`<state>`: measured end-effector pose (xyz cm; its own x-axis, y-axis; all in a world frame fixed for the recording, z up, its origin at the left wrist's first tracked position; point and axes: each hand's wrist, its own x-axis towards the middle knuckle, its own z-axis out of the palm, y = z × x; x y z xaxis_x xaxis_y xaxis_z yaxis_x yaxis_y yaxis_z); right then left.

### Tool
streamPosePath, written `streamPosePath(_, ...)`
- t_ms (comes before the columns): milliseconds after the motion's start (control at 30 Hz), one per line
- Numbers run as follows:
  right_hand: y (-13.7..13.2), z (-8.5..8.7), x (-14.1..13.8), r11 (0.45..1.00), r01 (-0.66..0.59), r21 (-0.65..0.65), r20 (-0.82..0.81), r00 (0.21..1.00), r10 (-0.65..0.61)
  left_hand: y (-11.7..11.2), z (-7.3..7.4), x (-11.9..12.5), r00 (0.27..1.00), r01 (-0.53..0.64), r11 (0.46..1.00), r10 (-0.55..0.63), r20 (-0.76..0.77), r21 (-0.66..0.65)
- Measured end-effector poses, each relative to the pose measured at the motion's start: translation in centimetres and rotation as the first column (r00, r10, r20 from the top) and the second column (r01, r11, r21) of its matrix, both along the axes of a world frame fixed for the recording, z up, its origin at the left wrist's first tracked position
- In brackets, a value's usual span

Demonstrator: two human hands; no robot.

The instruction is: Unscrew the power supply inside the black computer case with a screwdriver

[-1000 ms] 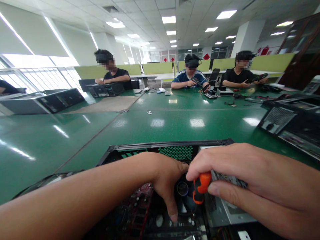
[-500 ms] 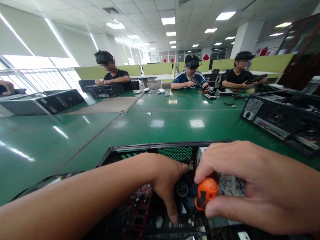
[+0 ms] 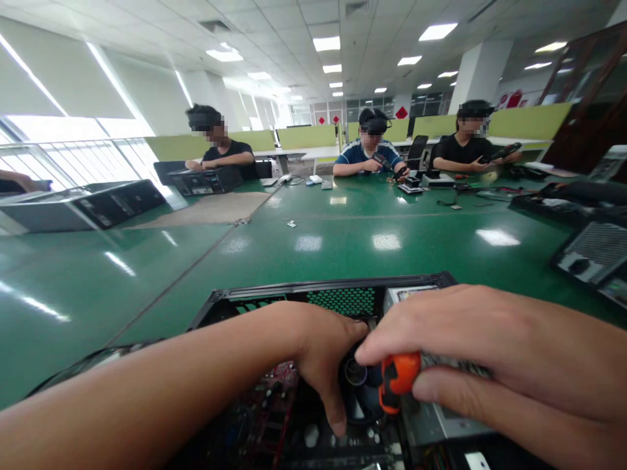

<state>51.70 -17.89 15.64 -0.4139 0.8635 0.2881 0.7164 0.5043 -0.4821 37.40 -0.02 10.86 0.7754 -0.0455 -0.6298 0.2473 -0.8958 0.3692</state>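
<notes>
An open computer case (image 3: 333,282) lies in front of me with its inside facing up. My left hand (image 3: 327,359) reaches into it and grips a round black cooling fan (image 3: 356,372), thumb on the near side and fingers on the far side. Beside the fan, my right hand (image 3: 465,352) holds an orange and black screwdriver (image 3: 399,378) by its handle. The shaft and tip are hidden below the handle. A red circuit board (image 3: 279,405) shows under my left forearm. The metal power supply (image 3: 450,421) sits beneath my right hand.
Another opened computer case (image 3: 595,251) stands at the right on the green table (image 3: 274,254). Across from me several people sit at work. Two closed computer cases (image 3: 117,202) (image 3: 208,179) are at the far left. A small white piece (image 3: 292,224) lies mid-table.
My right hand has shifted slightly left, its fingers straighter along the screwdriver, whose handle has turned. My left hand keeps its place. The opened case at the right has moved further right.
</notes>
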Motion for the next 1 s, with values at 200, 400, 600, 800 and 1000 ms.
streamPosePath(200,0.7,-0.9,-0.1,0.935,0.287,0.209,-0.009,0.956,-0.292,-1.4,1.2,-0.7,0.999,-0.022,0.99,0.029,-0.046,0.14)
streamPosePath(400,1.2,-1.0,0.2,0.952,0.268,0.148,0.068,0.957,-0.281,-1.6,1.5,-0.7,1.0,0.001,0.986,-0.006,0.029,0.168)
streamPosePath(600,1.0,-0.8,0.0,0.968,0.235,0.093,0.069,0.968,-0.241,-1.5,1.6,-0.6,0.999,0.027,0.993,-0.031,0.027,0.115)
streamPosePath(800,1.3,-0.7,-0.1,0.971,0.229,0.069,0.056,0.971,-0.233,-1.7,1.9,-0.4,0.999,0.018,0.991,-0.022,0.028,0.132)
streamPosePath(1000,1.2,-0.7,-0.1,0.973,0.225,0.051,0.05,0.973,-0.227,-1.9,2.0,-0.4,1.0,-0.015,0.991,0.018,-0.021,0.133)
